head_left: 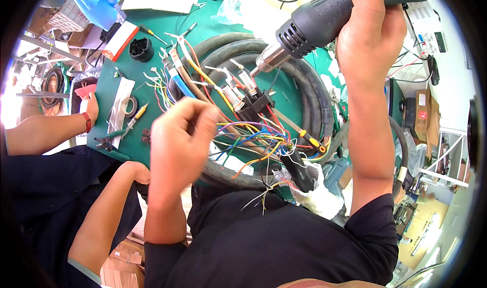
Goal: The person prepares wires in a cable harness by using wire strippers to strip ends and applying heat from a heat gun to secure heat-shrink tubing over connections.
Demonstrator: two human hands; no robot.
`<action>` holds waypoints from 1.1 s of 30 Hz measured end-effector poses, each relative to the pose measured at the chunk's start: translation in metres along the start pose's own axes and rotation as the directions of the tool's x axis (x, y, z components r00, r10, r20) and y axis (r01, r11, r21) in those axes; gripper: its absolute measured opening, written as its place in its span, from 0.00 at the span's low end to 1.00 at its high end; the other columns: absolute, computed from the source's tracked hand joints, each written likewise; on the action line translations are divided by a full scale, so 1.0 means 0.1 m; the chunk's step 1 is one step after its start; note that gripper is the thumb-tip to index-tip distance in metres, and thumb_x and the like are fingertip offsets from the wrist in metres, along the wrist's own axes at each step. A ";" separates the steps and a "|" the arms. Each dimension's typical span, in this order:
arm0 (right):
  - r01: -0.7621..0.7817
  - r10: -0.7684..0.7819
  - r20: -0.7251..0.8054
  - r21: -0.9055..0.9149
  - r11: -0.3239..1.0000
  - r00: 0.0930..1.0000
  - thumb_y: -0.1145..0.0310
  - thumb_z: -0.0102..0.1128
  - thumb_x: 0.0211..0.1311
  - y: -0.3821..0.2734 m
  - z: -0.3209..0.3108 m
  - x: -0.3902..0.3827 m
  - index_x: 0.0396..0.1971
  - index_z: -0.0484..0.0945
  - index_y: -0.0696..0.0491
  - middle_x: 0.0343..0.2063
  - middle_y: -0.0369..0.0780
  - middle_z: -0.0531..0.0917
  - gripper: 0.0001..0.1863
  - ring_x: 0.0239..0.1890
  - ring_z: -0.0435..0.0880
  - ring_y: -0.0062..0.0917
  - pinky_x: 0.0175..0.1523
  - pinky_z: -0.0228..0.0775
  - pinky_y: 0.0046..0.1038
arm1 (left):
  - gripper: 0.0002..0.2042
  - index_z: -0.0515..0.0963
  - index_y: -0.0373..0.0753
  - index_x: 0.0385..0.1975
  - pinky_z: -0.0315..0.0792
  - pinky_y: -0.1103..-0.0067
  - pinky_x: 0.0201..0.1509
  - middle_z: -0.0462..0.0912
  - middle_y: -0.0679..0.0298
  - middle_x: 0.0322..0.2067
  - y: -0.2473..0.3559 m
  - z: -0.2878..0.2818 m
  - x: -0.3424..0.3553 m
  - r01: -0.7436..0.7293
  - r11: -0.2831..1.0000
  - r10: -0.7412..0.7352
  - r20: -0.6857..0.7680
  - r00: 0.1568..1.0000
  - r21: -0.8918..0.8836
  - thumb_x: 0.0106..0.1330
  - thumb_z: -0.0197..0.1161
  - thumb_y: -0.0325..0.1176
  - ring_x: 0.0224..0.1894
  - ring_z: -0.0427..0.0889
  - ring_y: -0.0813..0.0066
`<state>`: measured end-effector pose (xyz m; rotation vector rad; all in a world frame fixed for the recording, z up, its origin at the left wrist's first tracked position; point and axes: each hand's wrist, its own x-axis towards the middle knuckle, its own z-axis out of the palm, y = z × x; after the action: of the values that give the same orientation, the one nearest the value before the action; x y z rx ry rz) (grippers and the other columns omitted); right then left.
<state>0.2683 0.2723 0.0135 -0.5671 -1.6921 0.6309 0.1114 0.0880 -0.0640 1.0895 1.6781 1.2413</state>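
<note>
A black heat gun is gripped in my right hand, its metal nozzle slanting down to the left. Just below the nozzle tip are pale-sleeved wire ends and metal contacts, standing at a black connector piece. My left hand is curled, thumb near forefinger, beside the wires left of that connector; it is slightly blurred, and anything pinched in it is hidden. Many coloured thin wires fan out from a thick black cable end near my body.
Thick black cable lies coiled on the green table mat. Around it are a yellow-handled tool, a round black connector housing, pliers and a tape roll. At the left, a co-worker's hand rests near the table edge.
</note>
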 end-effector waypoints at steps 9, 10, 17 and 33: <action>0.011 -0.020 0.075 0.119 0.993 0.997 0.61 0.57 0.64 -0.08 0.36 -0.04 0.41 0.73 0.60 0.26 0.31 0.75 0.16 0.28 0.68 0.11 0.33 0.60 0.16 | 0.05 0.78 0.33 0.27 0.65 0.83 0.23 0.77 0.64 0.20 0.00 -0.06 -0.44 -0.150 0.989 0.150 -0.034 0.988 0.004 0.62 0.63 0.27 0.19 0.72 0.81; 0.019 -0.034 0.111 0.133 0.991 0.993 0.62 0.57 0.64 -0.06 0.36 -0.03 0.42 0.73 0.60 0.27 0.31 0.75 0.16 0.28 0.68 0.11 0.33 0.60 0.16 | 0.05 0.78 0.33 0.27 0.65 0.84 0.23 0.77 0.64 0.20 -0.04 -0.09 -0.48 -0.133 0.991 0.133 -0.050 0.990 -0.011 0.63 0.62 0.27 0.19 0.71 0.82; -0.009 -0.002 0.146 0.077 0.997 0.989 0.62 0.56 0.64 -0.09 0.38 -0.05 0.43 0.73 0.61 0.29 0.32 0.76 0.17 0.30 0.69 0.12 0.35 0.61 0.16 | 0.13 0.75 0.32 0.22 0.60 0.87 0.21 0.74 0.69 0.16 -0.32 -0.21 -0.65 -0.126 0.991 0.116 -0.195 0.974 -0.041 0.68 0.58 0.32 0.17 0.66 0.88; 0.004 -0.028 0.184 0.125 0.992 0.982 0.63 0.57 0.65 -0.05 0.41 -0.05 0.43 0.71 0.60 0.29 0.31 0.74 0.16 0.29 0.67 0.11 0.34 0.60 0.16 | 0.14 0.69 0.33 0.20 0.63 0.71 0.30 0.70 0.59 0.20 -1.05 -0.02 -0.96 0.086 0.954 -0.043 -0.153 0.987 0.288 0.64 0.61 0.33 0.24 0.69 0.63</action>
<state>0.2294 0.2608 0.0064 -0.4158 -1.8149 0.7917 0.1220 -0.0190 -0.1564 1.1278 2.0426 1.0734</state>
